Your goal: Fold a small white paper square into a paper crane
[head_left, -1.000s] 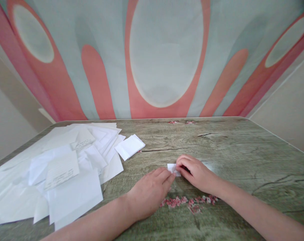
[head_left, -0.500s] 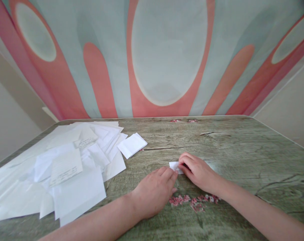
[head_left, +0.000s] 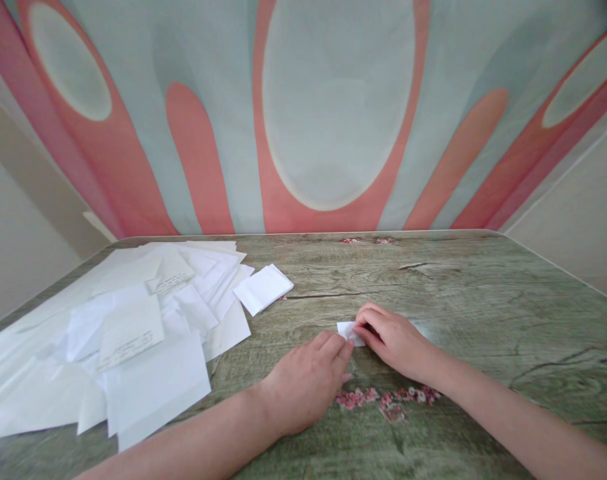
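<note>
A small piece of white paper [head_left: 347,328] lies on the table between my hands, partly covered by their fingers. My left hand [head_left: 311,377] rests on the table, its bent fingertips pressed together at the paper's near left edge. From the right, my right hand [head_left: 391,340] pinches the paper's right side between thumb and fingers. Whether the paper is folded cannot be made out beneath the fingers.
A large heap of white papers [head_left: 156,393] covers the table's left side, a few with printed lines. Beside it lies a small stack of folded white paper [head_left: 263,289]. The wood-patterned table [head_left: 463,287] ends at a patterned wall covering [head_left: 333,220].
</note>
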The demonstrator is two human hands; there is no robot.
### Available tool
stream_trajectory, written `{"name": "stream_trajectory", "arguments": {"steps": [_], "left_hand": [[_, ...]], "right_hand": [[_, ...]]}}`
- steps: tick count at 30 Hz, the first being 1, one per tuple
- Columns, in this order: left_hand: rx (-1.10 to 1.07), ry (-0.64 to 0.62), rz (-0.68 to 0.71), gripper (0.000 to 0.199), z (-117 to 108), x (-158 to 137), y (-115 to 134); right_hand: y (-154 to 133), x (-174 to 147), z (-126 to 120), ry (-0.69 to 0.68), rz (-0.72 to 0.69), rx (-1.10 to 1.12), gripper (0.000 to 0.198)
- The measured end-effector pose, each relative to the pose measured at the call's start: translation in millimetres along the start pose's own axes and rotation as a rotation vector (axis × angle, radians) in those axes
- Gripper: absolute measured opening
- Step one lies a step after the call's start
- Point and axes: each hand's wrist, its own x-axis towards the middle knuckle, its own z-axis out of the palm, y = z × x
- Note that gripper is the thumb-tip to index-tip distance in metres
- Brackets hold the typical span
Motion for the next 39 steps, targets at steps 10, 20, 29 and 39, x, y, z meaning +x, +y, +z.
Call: {"name": "stream_trajectory", "arguments": {"steps": [10, 20, 29, 39], "left_hand": [[0.029, 0.009, -0.015, 0.04, 0.8, 1.5, 0.6], [0.04, 0.008, -0.028, 0.038, -1.6, 3.8, 2.4], [0.01, 0.014, -0.025, 0.038, -1.1, 3.9, 1.4], [0.007, 0.016, -0.029, 0.035, -1.7, 5.2, 1.6]], "right_hand": [[-1.6, 0.3, -0.9, 0.006, 0.029, 0.007, 0.01], [-3.6, 0.2, -0.5, -0.003, 0.048, -0.008, 0.01], [-3.3, -0.4, 2.2, 0.027, 0.054, -0.019, 0.011], [-5.2, -0.1, 4.4, 0.009, 0.09, -0.053, 0.01]]}}
